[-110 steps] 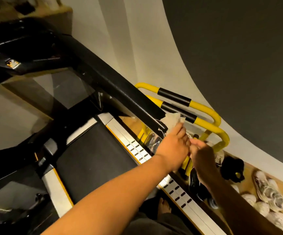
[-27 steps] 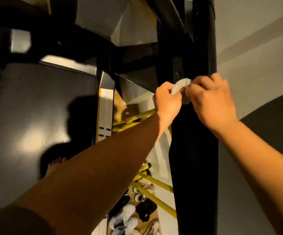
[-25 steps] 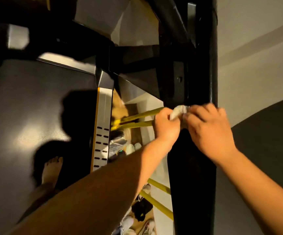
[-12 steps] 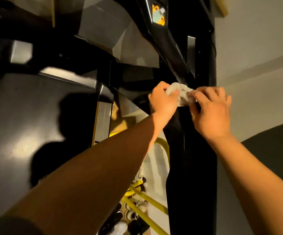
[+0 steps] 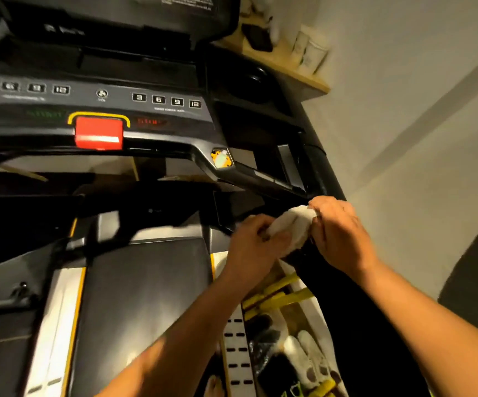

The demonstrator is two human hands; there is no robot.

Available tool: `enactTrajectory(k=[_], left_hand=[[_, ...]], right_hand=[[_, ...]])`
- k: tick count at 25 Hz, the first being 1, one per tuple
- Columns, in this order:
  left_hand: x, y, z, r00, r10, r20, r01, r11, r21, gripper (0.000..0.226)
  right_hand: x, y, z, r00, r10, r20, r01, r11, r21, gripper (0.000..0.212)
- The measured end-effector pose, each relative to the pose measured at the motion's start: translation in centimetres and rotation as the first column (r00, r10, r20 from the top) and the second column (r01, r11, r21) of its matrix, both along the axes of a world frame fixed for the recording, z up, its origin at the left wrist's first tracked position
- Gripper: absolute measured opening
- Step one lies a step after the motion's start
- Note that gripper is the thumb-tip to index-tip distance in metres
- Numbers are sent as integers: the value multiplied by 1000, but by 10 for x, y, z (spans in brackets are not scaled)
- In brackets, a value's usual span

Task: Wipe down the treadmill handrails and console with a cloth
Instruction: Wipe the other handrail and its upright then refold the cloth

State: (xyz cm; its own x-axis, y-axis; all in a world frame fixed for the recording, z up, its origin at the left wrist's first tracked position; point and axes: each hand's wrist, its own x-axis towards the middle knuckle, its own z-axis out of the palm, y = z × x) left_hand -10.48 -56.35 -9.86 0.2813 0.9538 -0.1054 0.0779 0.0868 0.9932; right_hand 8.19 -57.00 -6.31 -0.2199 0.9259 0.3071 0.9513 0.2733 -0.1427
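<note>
A crumpled white cloth wraps over the black right handrail of the treadmill, just below where the rail meets the console. My left hand grips the cloth's left end. On the other side, my right hand curls around the cloth's right end and the rail. The console fills the upper left, with numbered buttons and a red safety key.
The black running belt lies below the console, flanked by white side rails. A yellow rack and several shoes sit on the floor right of the deck. A wooden shelf with cups hangs at the wall.
The view has tilted up, bringing the console into sight. Both hands keep hold of the cloth and have worked it up and down the right handrail over the last second.
</note>
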Motion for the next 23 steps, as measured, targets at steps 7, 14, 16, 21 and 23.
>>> enactTrajectory(k=[7,14,16,21,23], left_hand=[[-35,5,32,989,-37,-143,48,996,76,7],[-10,30,94,978,30,206,-12,996,-90,17],[-10,41,111,961,61,269,-26,991,-130,16],[-22,54,140,893,282,350,-185,941,-285,40],[-23,58,138,886,307,349,-236,944,-231,37]], right_hand=[[14,-7,-18,982,31,-188,-37,999,-30,34],[-18,28,31,348,-102,-932,-360,903,-233,43],[-18,41,35,315,-89,-945,-521,816,-251,47],[-34,65,42,492,5,-871,-439,865,-244,58],[-37,88,47,572,15,-820,-286,941,-181,43]])
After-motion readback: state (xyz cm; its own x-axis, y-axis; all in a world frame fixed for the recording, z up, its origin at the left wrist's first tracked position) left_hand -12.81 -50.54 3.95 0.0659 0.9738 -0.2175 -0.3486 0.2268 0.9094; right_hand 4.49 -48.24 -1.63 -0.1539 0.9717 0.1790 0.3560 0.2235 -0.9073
